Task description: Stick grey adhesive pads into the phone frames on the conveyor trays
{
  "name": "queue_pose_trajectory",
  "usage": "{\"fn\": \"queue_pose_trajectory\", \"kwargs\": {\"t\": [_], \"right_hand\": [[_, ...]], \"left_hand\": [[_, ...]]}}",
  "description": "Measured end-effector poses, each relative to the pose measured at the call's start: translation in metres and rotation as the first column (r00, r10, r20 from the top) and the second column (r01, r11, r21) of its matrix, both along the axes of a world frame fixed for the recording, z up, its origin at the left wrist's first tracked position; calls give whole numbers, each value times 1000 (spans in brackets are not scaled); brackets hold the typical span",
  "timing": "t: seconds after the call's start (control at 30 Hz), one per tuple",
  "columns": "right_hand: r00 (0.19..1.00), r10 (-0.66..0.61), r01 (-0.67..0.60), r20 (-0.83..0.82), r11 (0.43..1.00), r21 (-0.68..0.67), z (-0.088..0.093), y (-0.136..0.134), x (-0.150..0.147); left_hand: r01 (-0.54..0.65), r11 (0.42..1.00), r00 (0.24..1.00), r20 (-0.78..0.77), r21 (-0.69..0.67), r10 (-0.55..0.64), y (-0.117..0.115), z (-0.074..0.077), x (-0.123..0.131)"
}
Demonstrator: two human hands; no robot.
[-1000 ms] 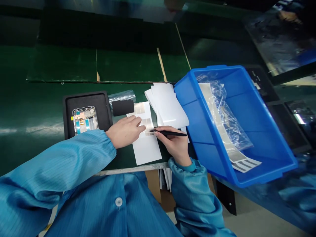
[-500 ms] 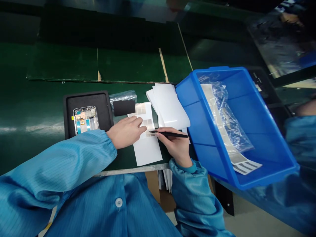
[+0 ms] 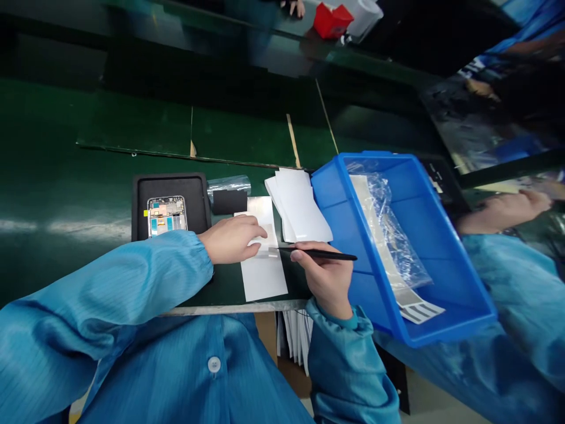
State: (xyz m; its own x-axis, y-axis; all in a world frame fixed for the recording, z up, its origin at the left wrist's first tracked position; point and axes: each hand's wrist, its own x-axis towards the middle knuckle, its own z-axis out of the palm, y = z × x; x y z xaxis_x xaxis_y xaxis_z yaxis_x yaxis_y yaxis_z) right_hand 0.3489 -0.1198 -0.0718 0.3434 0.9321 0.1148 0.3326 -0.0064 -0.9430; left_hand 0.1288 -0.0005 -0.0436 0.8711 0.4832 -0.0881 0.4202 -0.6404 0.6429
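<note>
Left grip (image 3: pixel 229 240): open, resting flat on a glossy white rectangular label sheet (image 3: pixel 263 277)
Right grip (image 3: pixel 325 277): clamped on slim black tweezers (image 3: pixel 320 254), tips over the sheet

The tweezers tip (image 3: pixel 274 249) is too small to be made out. The white sheet (image 3: pixel 263 280) is partly hidden by the left hand (image 3: pixel 229 239), and a blue sleeve (image 3: pixel 516 294) at 3 o'clock is cut off by the edge.

I'm on an electronics assembly line in a factory: a green anti-static bench mat (image 3: pixel 92 194), my blue anti-static smock (image 3: pixel 176 377), 1 opened phone (image 3: pixel 166 216) in a black tray (image 3: pixel 170 182) at left, and a blue plastic bin (image 3: pixel 329 188) at right.
</note>
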Motion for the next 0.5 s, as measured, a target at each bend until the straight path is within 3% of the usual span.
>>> {"fn": "queue_pose_trajectory", "kwargs": {"t": [0.2,0.5], "right_hand": [[995,80,-77,-51,996,44,18,11,-28],[972,179,-186,-149,982,-33,18,30,-69]], "left_hand": [[-42,985,986,154,-168,69,0,22,-20],[-204,954,955,171,-218,243,2,26,-70]]}}
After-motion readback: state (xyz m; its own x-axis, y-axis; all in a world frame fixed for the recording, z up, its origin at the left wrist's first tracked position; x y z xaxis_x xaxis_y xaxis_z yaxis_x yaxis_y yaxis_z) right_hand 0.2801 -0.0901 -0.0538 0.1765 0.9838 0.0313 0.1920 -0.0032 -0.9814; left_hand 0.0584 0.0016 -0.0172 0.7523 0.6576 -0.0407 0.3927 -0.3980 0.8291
